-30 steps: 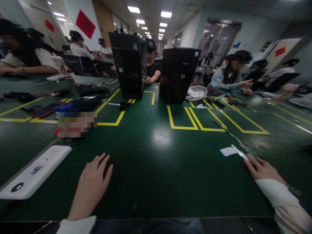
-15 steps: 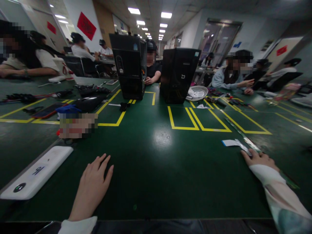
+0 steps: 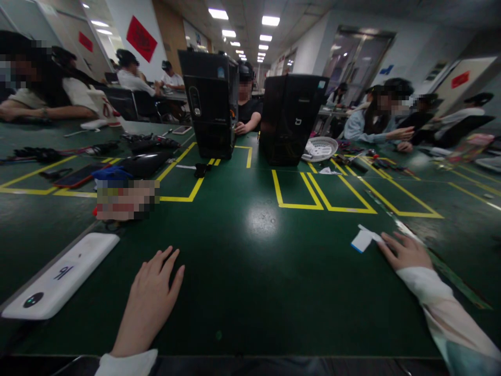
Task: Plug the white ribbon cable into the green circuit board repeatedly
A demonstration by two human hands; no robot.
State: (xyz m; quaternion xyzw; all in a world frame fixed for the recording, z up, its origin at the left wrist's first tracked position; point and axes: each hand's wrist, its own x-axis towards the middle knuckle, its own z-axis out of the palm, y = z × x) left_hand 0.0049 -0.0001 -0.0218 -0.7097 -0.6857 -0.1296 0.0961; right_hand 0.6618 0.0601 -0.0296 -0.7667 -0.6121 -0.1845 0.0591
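My left hand [image 3: 152, 295] lies palm down on the green table, fingers stretched out and the thumb apart, holding nothing. To its left is a white oblong device [image 3: 64, 277] with a dark round lens-like spot. At the right, my right hand [image 3: 407, 252] has its thumb and forefinger on one end of a white flat ribbon cable [image 3: 363, 240]. This cable is bent, and its blue-edged end points toward me. The exact grip at the fingertips is partly hidden.
Two black computer towers [image 3: 209, 104] [image 3: 291, 120] stand at the back, with a person's hand [image 3: 243, 128] between them. A white basket [image 3: 320, 150] sits beside the right tower. Cables, a blue item [image 3: 113, 175] and a blurred-out object [image 3: 127, 200] lie left. Yellow tape [image 3: 301, 207] marks boxes.
My right hand has moved a little to the left, off the table seam, and the ribbon cable has shifted and turned with it. My left hand stays still.
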